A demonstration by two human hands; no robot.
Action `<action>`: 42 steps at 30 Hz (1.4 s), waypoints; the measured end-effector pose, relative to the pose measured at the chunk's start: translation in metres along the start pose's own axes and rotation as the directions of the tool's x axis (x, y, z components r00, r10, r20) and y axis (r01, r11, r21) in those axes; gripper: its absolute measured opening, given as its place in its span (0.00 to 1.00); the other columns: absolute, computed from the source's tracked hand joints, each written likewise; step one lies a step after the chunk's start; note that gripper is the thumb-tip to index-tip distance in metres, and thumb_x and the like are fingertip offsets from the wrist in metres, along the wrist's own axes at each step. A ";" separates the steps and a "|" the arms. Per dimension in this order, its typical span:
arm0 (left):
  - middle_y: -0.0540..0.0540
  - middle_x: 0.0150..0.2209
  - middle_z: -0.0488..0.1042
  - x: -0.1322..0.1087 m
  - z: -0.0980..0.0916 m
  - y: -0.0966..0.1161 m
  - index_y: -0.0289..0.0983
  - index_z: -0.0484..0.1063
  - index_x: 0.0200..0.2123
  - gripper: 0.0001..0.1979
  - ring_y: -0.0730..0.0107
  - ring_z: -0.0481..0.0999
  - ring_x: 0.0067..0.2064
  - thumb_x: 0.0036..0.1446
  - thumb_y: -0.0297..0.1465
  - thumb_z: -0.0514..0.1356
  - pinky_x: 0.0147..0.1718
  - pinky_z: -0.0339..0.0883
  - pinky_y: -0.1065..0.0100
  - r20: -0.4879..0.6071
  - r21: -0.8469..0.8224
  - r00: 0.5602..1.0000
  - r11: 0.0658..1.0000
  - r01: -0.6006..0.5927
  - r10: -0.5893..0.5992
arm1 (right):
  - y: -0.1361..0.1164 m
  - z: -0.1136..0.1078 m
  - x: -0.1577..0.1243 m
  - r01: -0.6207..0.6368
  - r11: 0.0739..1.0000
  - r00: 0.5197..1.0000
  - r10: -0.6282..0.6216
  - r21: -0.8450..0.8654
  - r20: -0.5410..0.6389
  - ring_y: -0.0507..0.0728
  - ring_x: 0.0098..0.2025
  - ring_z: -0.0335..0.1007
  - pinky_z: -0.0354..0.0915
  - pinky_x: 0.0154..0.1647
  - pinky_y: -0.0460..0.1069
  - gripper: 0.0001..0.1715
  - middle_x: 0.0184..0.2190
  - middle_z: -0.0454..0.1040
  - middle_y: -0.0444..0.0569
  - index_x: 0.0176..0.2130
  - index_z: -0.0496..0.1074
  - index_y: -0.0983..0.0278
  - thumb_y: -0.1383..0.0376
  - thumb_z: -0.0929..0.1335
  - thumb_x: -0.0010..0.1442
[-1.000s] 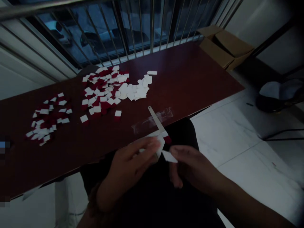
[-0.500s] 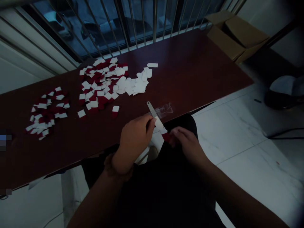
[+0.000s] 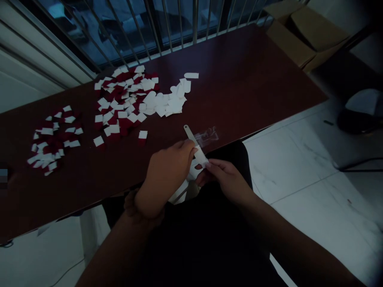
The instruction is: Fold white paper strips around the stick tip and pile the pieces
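My left hand (image 3: pixel 172 163) is closed on a flat metal ruler (image 3: pixel 189 132) with a hole in its far end, held over the table's front edge. A white paper piece (image 3: pixel 202 156) lies along the ruler, and my left thumb rests at its upper end. Thumb and fingers of my right hand (image 3: pixel 229 177) pinch the lower end of that piece. Whatever red part it has is hidden by the fingers. On the table beyond lie a heap of red-and-white pieces (image 3: pixel 122 114), a smaller heap (image 3: pixel 49 153) to the left, and plain white pieces (image 3: pixel 167 104).
A dark red table (image 3: pixel 233 75) stretches along a barred window (image 3: pixel 179 28). A crumpled clear plastic wrapper (image 3: pixel 208 136) lies by the ruler. One white piece (image 3: pixel 191 75) and one red-and-white piece (image 3: pixel 143 136) lie apart. A cardboard box (image 3: pixel 320 30) stands at the far right.
My right hand has moved left and up to the end of the white piece, covering the red end that showed before. My left hand keeps its hold on the ruler. The view has shifted slightly.
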State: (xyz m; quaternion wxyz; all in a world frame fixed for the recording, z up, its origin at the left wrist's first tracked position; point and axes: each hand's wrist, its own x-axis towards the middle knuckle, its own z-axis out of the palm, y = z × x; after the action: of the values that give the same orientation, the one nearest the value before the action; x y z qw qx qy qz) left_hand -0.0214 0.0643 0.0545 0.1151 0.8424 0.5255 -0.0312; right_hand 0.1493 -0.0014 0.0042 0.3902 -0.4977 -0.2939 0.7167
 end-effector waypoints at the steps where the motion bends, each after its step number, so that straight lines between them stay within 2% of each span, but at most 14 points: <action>1: 0.48 0.42 0.81 0.000 -0.001 0.000 0.43 0.73 0.47 0.15 0.61 0.79 0.33 0.76 0.39 0.49 0.24 0.52 0.64 0.004 0.012 1.000 1.000 -0.003 0.003 | 0.000 0.000 0.000 0.001 1.000 1.000 -0.001 -0.003 -0.001 0.55 0.32 0.79 0.73 0.40 0.52 0.18 0.30 0.83 0.49 0.41 0.80 0.63 0.54 0.68 0.70; 5: 0.47 0.42 0.81 0.000 0.001 0.000 0.42 0.73 0.48 0.16 0.62 0.79 0.32 0.76 0.40 0.47 0.25 0.53 0.65 -0.003 0.035 0.999 0.999 -0.036 0.036 | 0.000 0.001 0.001 0.002 1.000 1.000 -0.002 -0.007 0.002 0.55 0.32 0.79 0.73 0.42 0.53 0.17 0.31 0.83 0.50 0.41 0.79 0.64 0.54 0.68 0.70; 10: 0.47 0.42 0.81 -0.002 0.009 0.002 0.42 0.73 0.48 0.16 0.63 0.79 0.34 0.77 0.39 0.47 0.24 0.52 0.64 -0.097 -0.030 0.995 1.000 -0.007 0.005 | 0.000 0.001 0.000 -0.002 1.000 1.000 0.002 -0.013 -0.008 0.55 0.33 0.80 0.72 0.42 0.52 0.17 0.31 0.84 0.50 0.42 0.80 0.64 0.54 0.68 0.70; 15: 0.46 0.39 0.81 -0.003 0.014 0.005 0.40 0.73 0.45 0.14 0.65 0.77 0.31 0.75 0.39 0.50 0.24 0.50 0.65 -0.169 -0.024 0.986 1.000 -0.012 0.008 | -0.001 0.000 0.000 0.004 0.999 1.000 -0.004 -0.037 0.001 0.55 0.33 0.79 0.72 0.43 0.53 0.17 0.31 0.83 0.49 0.43 0.79 0.63 0.54 0.67 0.71; 20: 0.45 0.41 0.80 -0.004 0.013 0.000 0.40 0.73 0.47 0.15 0.65 0.77 0.30 0.75 0.38 0.49 0.23 0.52 0.65 -0.136 0.016 0.987 0.996 -0.090 0.091 | 0.000 0.000 0.001 0.012 0.999 1.000 -0.012 -0.049 -0.014 0.55 0.33 0.79 0.72 0.43 0.53 0.16 0.32 0.83 0.49 0.43 0.80 0.63 0.55 0.68 0.70; 25: 0.44 0.41 0.79 0.000 0.008 -0.005 0.40 0.73 0.48 0.16 0.64 0.77 0.29 0.76 0.38 0.48 0.24 0.53 0.65 -0.073 0.050 0.992 0.994 -0.096 0.099 | 0.002 -0.001 0.004 0.015 1.000 1.000 -0.016 -0.012 -0.027 0.56 0.33 0.79 0.71 0.43 0.53 0.16 0.31 0.83 0.50 0.41 0.80 0.64 0.56 0.68 0.69; 33: 0.43 0.38 0.78 0.000 0.005 0.000 0.39 0.73 0.45 0.14 0.64 0.76 0.28 0.74 0.40 0.51 0.23 0.48 0.64 -0.116 0.092 0.989 0.993 -0.077 0.088 | -0.001 0.000 0.005 0.005 0.999 0.999 -0.007 -0.037 -0.039 0.56 0.32 0.79 0.72 0.43 0.53 0.14 0.31 0.83 0.49 0.42 0.81 0.64 0.59 0.67 0.68; 38: 0.43 0.39 0.78 -0.001 0.009 0.001 0.38 0.73 0.48 0.15 0.64 0.75 0.29 0.73 0.43 0.54 0.23 0.52 0.65 -0.148 0.039 0.988 0.999 -0.027 0.032 | -0.003 0.002 0.007 0.007 0.999 0.999 -0.009 -0.034 -0.051 0.56 0.32 0.79 0.72 0.42 0.54 0.14 0.30 0.82 0.49 0.40 0.81 0.63 0.59 0.68 0.67; 42: 0.44 0.45 0.78 -0.004 0.018 -0.005 0.40 0.75 0.52 0.13 0.64 0.79 0.38 0.73 0.37 0.53 0.29 0.63 0.66 -0.272 -0.041 0.953 0.988 -0.148 0.131 | -0.004 0.003 0.008 0.001 0.999 0.997 -0.004 -0.036 -0.074 0.56 0.31 0.79 0.73 0.42 0.54 0.14 0.28 0.82 0.48 0.38 0.81 0.63 0.57 0.69 0.66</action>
State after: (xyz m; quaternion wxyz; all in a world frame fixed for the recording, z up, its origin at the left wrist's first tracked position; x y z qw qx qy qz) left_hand -0.0265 0.0585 0.0365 0.0704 0.8700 0.4761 0.1076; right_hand 0.1455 0.0077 0.0047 0.3927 -0.5303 -0.2926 0.6921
